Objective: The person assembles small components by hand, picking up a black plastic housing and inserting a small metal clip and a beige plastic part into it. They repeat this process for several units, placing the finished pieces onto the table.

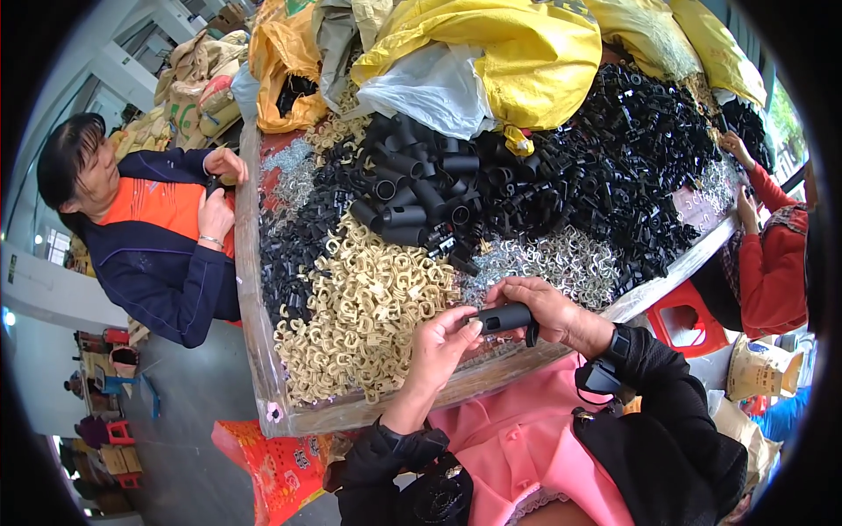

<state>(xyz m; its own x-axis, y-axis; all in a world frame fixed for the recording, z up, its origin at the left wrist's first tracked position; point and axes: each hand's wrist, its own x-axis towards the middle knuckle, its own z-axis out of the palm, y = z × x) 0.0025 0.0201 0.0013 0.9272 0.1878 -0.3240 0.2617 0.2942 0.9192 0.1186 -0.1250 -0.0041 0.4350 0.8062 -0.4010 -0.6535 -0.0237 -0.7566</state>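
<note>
Above the table's near edge I hold a black plastic tube with a slot in its side, roughly level between my two hands. My left hand pinches its left end between thumb and fingertips. Around the right end close the fingers of my right hand; a small black curved piece hangs below that end. Just beyond my left hand lies a heap of cream plastic clips. Silvery metal clips are piled beyond my right hand. Larger black tubes are heaped farther back.
Small black parts cover the table's right side. Yellow sacks and an orange sack stand at the back. One person works at the left edge, another at the right. A red stool stands near my right.
</note>
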